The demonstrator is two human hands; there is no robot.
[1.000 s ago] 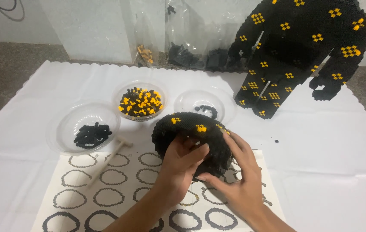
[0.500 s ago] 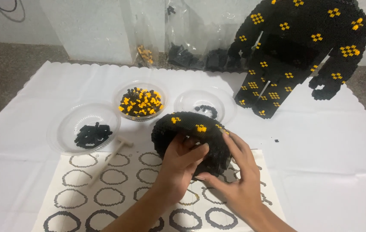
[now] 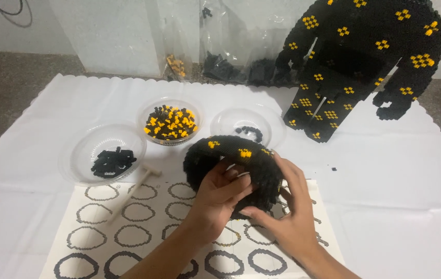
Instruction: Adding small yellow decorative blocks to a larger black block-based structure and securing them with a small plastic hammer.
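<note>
Here, two hands (image 3: 220,194) (image 3: 285,214), one dome (image 3: 231,160), three bowls (image 3: 171,121)

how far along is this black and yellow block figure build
Done: the headless body, black with yellow spots, stands on the white cloth. In hand: both the left hand and right hand grip a rounded black piece over the sheet of printed rings. Left: that piece isn't on the body yet, and loose blocks remain in the mixed bowl and black bowl.
</note>
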